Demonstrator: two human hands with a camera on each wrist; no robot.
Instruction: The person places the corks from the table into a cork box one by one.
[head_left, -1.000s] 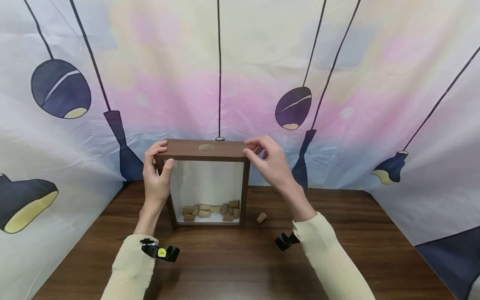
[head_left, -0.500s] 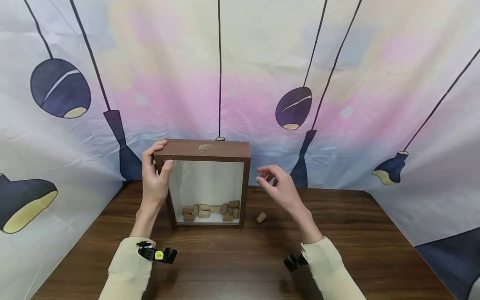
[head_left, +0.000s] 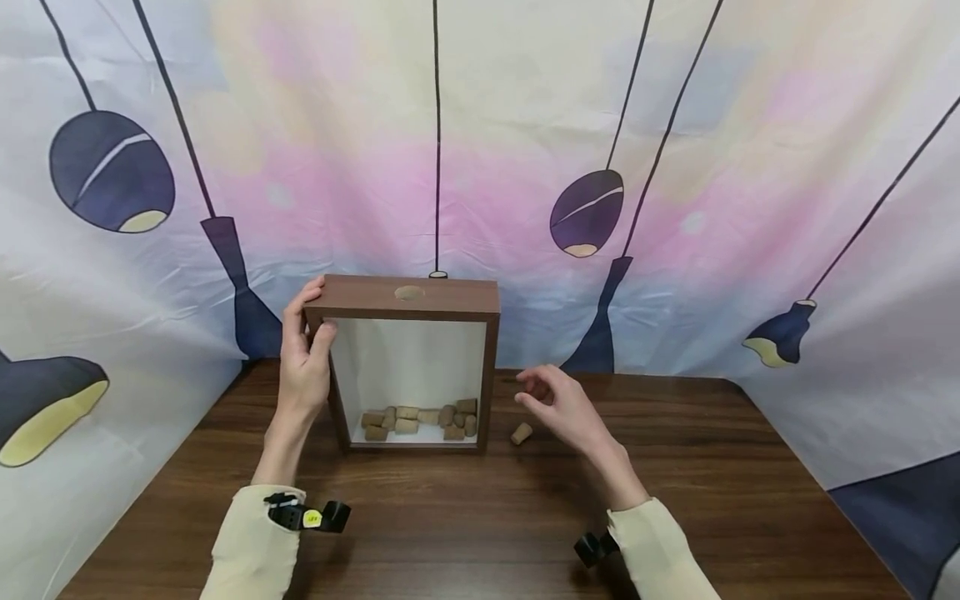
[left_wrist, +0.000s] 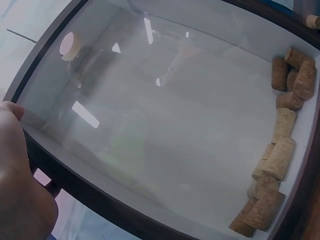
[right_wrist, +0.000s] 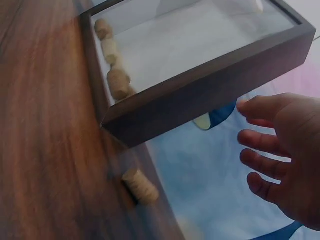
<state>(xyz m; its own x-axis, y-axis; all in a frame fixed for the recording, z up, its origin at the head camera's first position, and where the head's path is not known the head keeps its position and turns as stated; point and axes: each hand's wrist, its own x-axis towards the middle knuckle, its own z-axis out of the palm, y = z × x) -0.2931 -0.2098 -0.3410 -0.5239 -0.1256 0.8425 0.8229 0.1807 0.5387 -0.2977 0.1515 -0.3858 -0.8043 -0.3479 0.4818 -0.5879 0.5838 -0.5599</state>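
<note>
A brown wooden shadow box (head_left: 465, 297) with a clear front and a round hole in its top stands upright on the table. Several wine corks (head_left: 407, 426) lie along its floor, and the left wrist view shows these corks (left_wrist: 279, 157) through the pane. My left hand (head_left: 302, 375) grips the upper left corner, thumb at the front and fingers over the top and side. One loose cork (head_left: 521, 433) lies on the tabletop right of the box. Just above that cork hovers my right hand (head_left: 566, 410), fingers loosely bent and holding nothing; the right wrist view shows its fingers (right_wrist: 262, 142) spread apart.
The dark wood table (head_left: 450, 517) reaches back to a pastel cloth backdrop (head_left: 337, 167) printed with hanging lamps. A black wrist camera (head_left: 333, 517) sits on the left sleeve, and another wrist camera (head_left: 592, 548) on the right.
My right hand has left the box's upper right corner and come down toward the loose cork. My left hand keeps its grip on the box, which stays almost in place.
</note>
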